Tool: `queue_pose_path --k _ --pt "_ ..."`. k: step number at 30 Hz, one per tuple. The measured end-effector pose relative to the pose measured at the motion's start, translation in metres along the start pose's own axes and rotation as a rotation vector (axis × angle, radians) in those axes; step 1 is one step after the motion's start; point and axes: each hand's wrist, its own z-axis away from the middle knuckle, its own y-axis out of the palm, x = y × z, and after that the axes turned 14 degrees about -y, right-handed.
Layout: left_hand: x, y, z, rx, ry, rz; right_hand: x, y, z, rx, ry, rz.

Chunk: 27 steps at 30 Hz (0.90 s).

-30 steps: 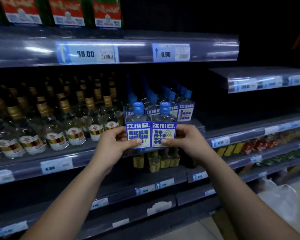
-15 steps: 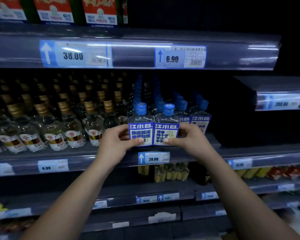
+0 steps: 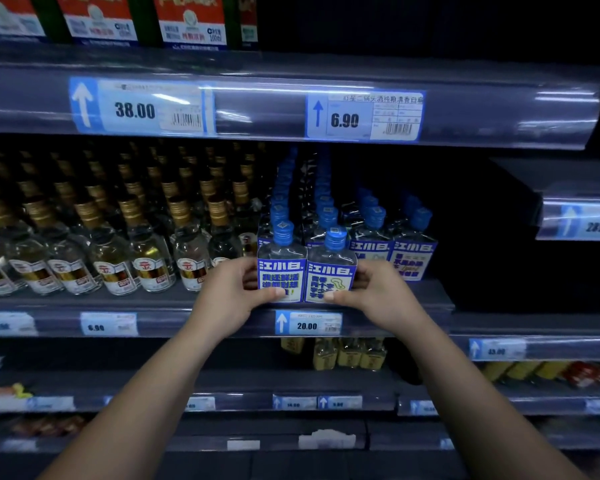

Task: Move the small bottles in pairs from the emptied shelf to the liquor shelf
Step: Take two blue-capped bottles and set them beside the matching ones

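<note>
Blue-labelled bottle pair (image 3: 305, 271) sits pressed between left hand (image 3: 234, 296) and right hand (image 3: 378, 292).

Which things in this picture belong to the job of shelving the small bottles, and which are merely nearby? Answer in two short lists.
Part of the job:
- left hand
- right hand
- two blue-capped bottles held side by side
- blue-capped rows behind
- shelf edge

Merely nearby:
- gold-capped bottles
- red cartons
- yellow bottles below
</note>
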Motion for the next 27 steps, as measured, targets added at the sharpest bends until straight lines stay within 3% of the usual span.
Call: queue_pose_path --k 5,11,18,27 --pt "-0.001 -0.002 -0.002 -0.034 -0.037 -0.085 -0.003 0.001 -0.002 0.009 0.038 0.034" --pt "-0.006 0.004 0.009 -0.241 0.020 -0.289 0.006 0.004 0.006 -0.038 0.027 0.050" --pt "-0.002 0.008 0.026 -0.332 0.072 -0.161 0.010 0.006 0.017 -0.147 -0.012 0.165" --pt "-0.003 0.008 0.022 -0.359 0.067 -0.207 0.005 0.014 0.014 -0.200 0.006 0.161"
